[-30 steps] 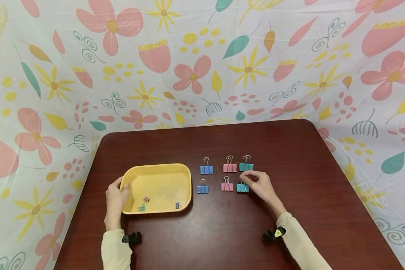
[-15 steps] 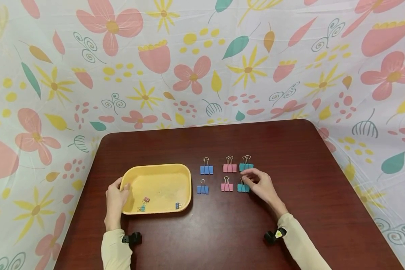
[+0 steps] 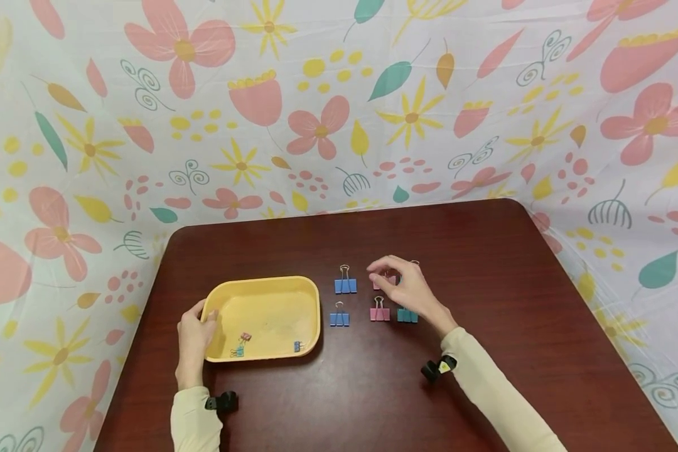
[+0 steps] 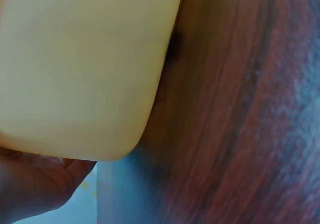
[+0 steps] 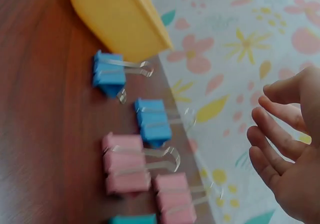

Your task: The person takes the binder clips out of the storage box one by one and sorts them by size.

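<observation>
On the dark worktop (image 3: 486, 263), the left hand (image 3: 194, 336) grasps the yellow tray (image 3: 268, 285); the right hand (image 3: 409, 290), grip released, hovers over the far pink clip (image 5: 175, 201).

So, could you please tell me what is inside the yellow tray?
Three small binder clips lie in the yellow tray: a pink one and a teal one near the front left, a blue one front right. The left hand covers the left rim.
</observation>
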`<action>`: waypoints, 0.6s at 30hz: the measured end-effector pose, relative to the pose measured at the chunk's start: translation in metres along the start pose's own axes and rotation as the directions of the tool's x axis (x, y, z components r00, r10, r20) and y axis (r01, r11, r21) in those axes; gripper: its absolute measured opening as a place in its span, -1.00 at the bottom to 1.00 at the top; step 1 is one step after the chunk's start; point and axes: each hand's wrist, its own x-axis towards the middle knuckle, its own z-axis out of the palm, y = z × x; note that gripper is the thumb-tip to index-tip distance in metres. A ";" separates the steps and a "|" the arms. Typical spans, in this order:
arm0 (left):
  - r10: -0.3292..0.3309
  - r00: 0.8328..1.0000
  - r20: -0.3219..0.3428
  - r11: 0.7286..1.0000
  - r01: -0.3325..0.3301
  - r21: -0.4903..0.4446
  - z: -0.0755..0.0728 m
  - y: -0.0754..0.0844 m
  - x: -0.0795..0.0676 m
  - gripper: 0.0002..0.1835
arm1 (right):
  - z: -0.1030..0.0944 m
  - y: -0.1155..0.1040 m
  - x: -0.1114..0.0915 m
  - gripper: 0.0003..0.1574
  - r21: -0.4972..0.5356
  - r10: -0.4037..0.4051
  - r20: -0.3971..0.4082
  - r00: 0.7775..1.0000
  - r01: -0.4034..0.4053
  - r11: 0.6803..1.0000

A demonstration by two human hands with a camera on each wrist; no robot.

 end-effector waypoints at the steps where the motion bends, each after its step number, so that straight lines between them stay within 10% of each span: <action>1: 0.002 1.000 0.002 1.000 -0.002 -0.002 0.000 0.000 0.000 -0.53 | 0.001 -0.003 0.004 -0.80 0.008 -0.005 0.012 1.000 0.005 1.000; 18: -0.001 1.000 -0.019 1.000 0.000 -0.019 0.000 0.000 -0.002 -0.53 | 0.036 -0.028 0.032 -0.76 0.020 -0.142 0.144 0.979 0.140 0.990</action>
